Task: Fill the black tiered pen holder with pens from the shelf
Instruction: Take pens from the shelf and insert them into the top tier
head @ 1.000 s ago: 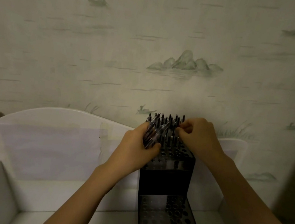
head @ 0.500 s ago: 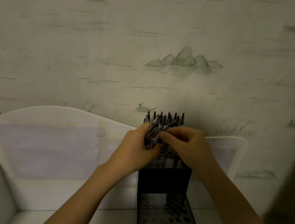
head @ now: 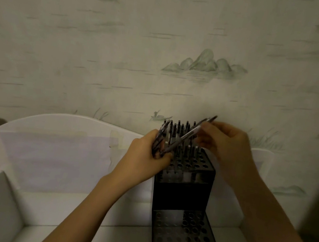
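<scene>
The left hand (head: 146,157) is gripping a bundle (head: 159,139) of pens beside the holder (head: 184,184). The right hand (head: 229,147) is pinching one pen (head: 190,134), slanted above the upper tier. The bundle could be loosening and spilling; the slanted pen may be missing its hole.

This looks like a room in a home. Pale wallpaper (head: 123,46) printed with misty mountains, boats and reeds fills the upper frame. Below it a white curved-back shelf unit (head: 60,120) crosses the lower half, carrying a black tiered pen holder (head: 183,196) at lower centre.
</scene>
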The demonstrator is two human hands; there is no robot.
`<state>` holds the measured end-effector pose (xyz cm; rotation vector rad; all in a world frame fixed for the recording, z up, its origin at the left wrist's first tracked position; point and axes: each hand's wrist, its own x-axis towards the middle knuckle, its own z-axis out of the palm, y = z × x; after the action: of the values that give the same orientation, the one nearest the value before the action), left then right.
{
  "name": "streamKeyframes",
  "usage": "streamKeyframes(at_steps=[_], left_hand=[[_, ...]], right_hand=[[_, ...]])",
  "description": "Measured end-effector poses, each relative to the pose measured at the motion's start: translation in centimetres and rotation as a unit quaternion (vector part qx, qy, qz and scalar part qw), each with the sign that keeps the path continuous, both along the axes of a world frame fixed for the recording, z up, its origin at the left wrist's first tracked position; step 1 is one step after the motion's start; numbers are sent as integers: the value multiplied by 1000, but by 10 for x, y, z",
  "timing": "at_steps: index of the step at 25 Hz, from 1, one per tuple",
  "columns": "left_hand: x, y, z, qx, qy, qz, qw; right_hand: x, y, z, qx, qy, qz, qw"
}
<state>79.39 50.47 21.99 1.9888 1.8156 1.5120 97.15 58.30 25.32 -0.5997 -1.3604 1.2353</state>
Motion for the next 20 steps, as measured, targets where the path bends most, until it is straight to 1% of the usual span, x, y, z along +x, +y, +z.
streamKeyframes(at_steps=[2,4,7,9,11,14,17,20], left_hand=[[-5,-1,-3,-4,-5,7,1000],[-6,-1,-4,-6,-2,9,1000],[-7,1,-3,-2,4,9,1000],[-9,0,-4,0,2,11,1000],[-11,-1,-5,2,2,12,1000],[-12,-2,-5,3,9,15,1000],[-13,-3,-4,4,5,15,1000],[-14,-4,-4,-1,2,15,1000]], right_hand=[[12,7,9,53,1,-47,997],[18,11,13,123,-33,-116,985],[19,14,10,225,-135,-224,938],[18,15,8,262,-170,-256,915],[17,16,6,283,-190,-266,902],[14,21,0,291,-210,-270,894],[12,26,-7,281,-241,-257,893],[9,31,-21,248,-290,-226,896]])
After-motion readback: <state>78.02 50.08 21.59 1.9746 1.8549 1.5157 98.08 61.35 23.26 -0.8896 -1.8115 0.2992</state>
